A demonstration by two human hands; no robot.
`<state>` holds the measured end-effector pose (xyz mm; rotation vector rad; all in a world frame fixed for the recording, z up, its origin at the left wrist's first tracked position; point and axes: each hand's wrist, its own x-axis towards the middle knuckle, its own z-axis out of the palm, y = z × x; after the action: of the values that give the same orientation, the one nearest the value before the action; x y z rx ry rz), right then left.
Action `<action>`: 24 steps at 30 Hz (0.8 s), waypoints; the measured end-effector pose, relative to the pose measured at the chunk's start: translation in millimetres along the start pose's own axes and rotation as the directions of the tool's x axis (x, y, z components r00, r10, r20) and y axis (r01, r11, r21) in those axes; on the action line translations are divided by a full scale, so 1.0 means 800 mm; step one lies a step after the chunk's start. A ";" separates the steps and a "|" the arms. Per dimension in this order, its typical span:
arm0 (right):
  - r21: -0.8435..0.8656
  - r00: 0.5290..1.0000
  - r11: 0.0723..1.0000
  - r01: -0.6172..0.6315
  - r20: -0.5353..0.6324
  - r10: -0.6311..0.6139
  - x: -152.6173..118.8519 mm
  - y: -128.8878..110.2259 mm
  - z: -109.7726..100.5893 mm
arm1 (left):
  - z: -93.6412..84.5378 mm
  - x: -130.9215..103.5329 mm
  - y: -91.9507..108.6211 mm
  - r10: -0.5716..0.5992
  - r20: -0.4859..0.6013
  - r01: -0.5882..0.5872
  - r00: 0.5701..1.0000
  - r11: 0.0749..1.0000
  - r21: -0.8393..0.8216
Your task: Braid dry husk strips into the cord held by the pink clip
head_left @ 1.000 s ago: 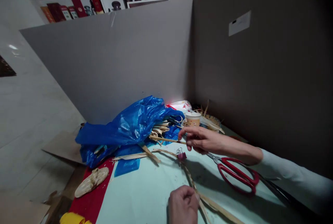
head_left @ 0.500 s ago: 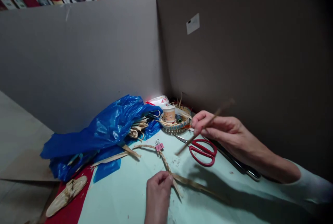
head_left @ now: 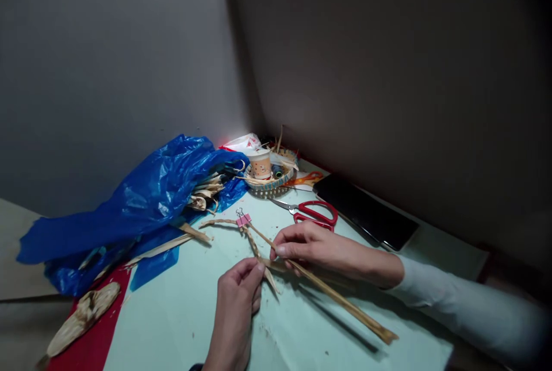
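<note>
At lower centre, our left hand (head_left: 235,293) is pinching the plaited strand (head_left: 250,243), fingertips together; our right hand (head_left: 304,246) is closing its fingers round a loose strip (head_left: 345,300), apparently lining it up. Adding it seems to call for a steady left pinch. Unlike earlier, we are holding the strip lower, hands closer.

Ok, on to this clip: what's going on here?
The person's left hand pinches a thin, pale-brown braided strip on a pale green tabletop. A pink binder clip grips the strip farther up. The right hand holds a long, narrow, brown dried strip slantwise, its far end near the clip. Red-handled metal scissors lie just beyond that hand; to the left is a crumpled blue plastic bag with pale strips showing at its opening.
</note>
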<state>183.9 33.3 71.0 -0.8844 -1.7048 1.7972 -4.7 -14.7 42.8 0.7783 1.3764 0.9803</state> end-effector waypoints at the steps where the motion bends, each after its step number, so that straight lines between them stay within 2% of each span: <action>1: -0.010 1.000 1.000 0.001 0.020 0.000 0.001 0.003 -0.001 | 0.000 -0.001 0.000 -0.011 -0.001 0.011 1.000 1.000 -0.004; 6: -0.052 0.998 0.998 -0.028 0.061 0.031 -0.005 0.008 -0.004 | 0.000 -0.003 0.001 -0.048 -0.019 0.047 0.999 0.998 -0.037; 9: -0.258 0.998 0.965 -0.052 0.025 0.060 -0.015 0.007 -0.002 | 0.001 -0.005 0.003 -0.061 -0.031 0.059 0.998 0.997 -0.054; 12: -0.564 0.999 0.825 -0.039 -0.051 0.012 -0.025 0.003 0.002 | 0.002 -0.006 0.004 -0.051 -0.048 0.048 0.998 0.997 -0.060; 15: -0.740 0.996 0.671 -0.043 -0.082 -0.026 -0.032 0.000 0.008 | 0.003 -0.007 0.003 -0.047 -0.062 0.044 0.997 0.998 -0.052; 18: -0.791 0.998 0.610 -0.039 -0.055 -0.007 -0.034 -0.002 0.011 | 0.002 -0.006 0.002 -0.058 -0.067 0.054 0.996 0.997 -0.062; 24: -0.802 0.999 0.596 -0.039 -0.038 0.014 -0.040 -0.005 0.008 | 0.003 -0.008 0.005 -0.083 -0.067 0.077 0.994 0.993 -0.089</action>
<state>199.9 5.9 78.6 -1.2653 -2.5403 0.9215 -2.6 -18.9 49.6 0.6242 1.4058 1.0055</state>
